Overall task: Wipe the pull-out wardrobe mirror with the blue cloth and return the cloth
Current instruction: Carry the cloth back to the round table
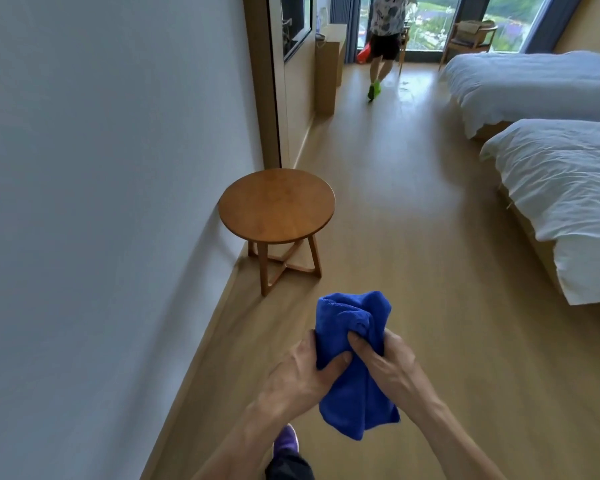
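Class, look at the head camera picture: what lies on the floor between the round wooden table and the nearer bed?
Nothing. In the head view, the floor between the round wooden table and the nearer bed is bare.

Your left hand [300,370] and right hand [383,363] grip a bunched blue cloth [354,344] near a round wooden table [276,206].

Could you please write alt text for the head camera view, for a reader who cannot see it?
Both hands, left hand and right hand, grip a bunched blue cloth above a wooden floor. A round wooden side table stands ahead by the wall, two white beds lie right, and another person walks toward the window.
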The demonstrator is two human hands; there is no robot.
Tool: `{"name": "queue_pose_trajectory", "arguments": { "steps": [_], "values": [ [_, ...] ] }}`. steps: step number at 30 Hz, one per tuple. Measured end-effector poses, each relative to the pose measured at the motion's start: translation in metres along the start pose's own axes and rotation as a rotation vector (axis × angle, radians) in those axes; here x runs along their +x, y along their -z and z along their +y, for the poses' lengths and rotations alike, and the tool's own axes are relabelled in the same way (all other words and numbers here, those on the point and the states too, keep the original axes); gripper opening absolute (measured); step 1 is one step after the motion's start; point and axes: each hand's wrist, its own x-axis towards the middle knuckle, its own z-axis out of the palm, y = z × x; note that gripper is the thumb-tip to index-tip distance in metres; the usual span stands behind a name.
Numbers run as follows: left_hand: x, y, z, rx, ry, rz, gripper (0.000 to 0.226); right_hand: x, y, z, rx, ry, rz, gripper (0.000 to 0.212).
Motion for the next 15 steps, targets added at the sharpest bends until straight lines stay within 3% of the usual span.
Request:
{"name": "queue_pose_trajectory", "arguments": {
  "steps": [6,11,15],
  "values": [
    [0.094,0.026,-0.002,-0.016,-0.010,-0.035,0.055,0.088,0.003,-0.015,-0.013,-0.016,0.031,0.010],
    [0.162,0.048,0.001,-0.056,-0.030,-0.038,0.060,0.155,0.010,-0.035,-0.012,-0.016,0.034,0.017],
    [0.207,0.057,0.004,-0.029,-0.013,-0.046,0.065,0.199,0.016,-0.039,0.012,-0.019,0.035,0.008]
  ]
}}
